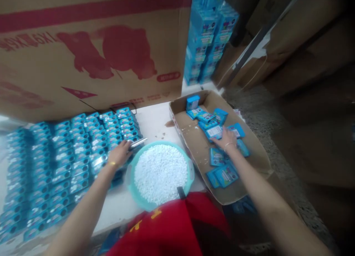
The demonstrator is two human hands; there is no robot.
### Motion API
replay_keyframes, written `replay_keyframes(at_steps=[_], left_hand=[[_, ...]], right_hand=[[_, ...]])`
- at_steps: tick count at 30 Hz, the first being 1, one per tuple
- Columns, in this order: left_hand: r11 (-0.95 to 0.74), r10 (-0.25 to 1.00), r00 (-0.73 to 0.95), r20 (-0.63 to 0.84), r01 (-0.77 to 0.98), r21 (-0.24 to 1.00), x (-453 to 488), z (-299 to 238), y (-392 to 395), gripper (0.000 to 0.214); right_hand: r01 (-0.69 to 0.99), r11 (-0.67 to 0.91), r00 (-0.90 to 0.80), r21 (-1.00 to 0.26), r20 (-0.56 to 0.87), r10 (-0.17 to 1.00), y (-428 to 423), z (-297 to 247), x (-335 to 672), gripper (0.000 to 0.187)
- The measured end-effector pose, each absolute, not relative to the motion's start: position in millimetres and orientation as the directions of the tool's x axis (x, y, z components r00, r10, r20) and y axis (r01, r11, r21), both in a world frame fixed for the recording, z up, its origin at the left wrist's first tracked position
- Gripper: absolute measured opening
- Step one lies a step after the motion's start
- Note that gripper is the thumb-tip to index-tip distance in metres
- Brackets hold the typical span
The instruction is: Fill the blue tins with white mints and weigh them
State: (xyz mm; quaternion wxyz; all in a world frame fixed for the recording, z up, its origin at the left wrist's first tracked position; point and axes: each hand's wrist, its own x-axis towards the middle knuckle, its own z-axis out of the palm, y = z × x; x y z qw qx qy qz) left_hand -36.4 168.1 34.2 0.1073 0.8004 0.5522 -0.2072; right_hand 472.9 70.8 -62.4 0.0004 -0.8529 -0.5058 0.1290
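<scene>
My left hand (119, 153) is closed around a shiny silver tool (138, 142), whose exact kind I cannot make out. It is over the right edge of the rows of small blue boxes (79, 152), beside a turquoise basin (132, 174) full of small white pellets (161, 173). Inside a shallow cardboard tray (191, 149), my right hand (227, 138) rests among loose blue packs (213, 131). Its thumb is spread from the fingers and touches a pack. More blue packs (226, 174) lie nearer in the tray.
A large cardboard carton (91, 53) with red print stands behind the boxes. Blue packs (203, 38) are stacked high at the back. White tabletop (152, 119) shows between carton and basin. Speckled floor (288, 156) lies to the right. Red cloth (166, 230) is against the basin's near side.
</scene>
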Motion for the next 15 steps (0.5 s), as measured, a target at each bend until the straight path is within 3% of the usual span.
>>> replay_keyframes(at_steps=[3, 5, 8, 10, 12, 15], left_hand=[[-0.293, 0.875, 0.245, -0.417, 0.955, -0.053, -32, 24, 158, 0.043], [-0.225, 0.908, 0.208, -0.363, 0.974, -0.004, -31, 24, 147, 0.048], [-0.200, 0.924, 0.238, -0.299, 0.968, 0.152, -32, 32, 120, 0.047], [-0.225, 0.899, 0.310, -0.308, 0.933, 0.281, -35, 40, 95, 0.042], [-0.226, 0.855, 0.367, -0.367, 0.900, 0.373, -38, 48, 67, 0.039], [-0.220, 0.751, 0.418, -0.511, 0.888, 0.403, -43, 64, 26, 0.033]], right_hand=[[0.817, -0.565, 0.511, -0.119, -0.305, 0.804, 88, -73, 457, 0.111], [0.796, -0.578, 0.503, -0.177, -0.337, 0.796, 94, -75, 445, 0.114], [0.694, -0.566, 0.481, -0.444, -0.298, 0.824, 86, -64, 430, 0.116], [0.432, -0.533, 0.487, -0.727, -0.310, 0.817, 71, -46, 423, 0.109], [0.002, -0.444, 0.376, -0.896, -0.411, 0.831, 52, -20, 414, 0.092], [-0.508, -0.343, 0.055, -0.790, -0.427, 0.903, 24, 24, 396, 0.084]])
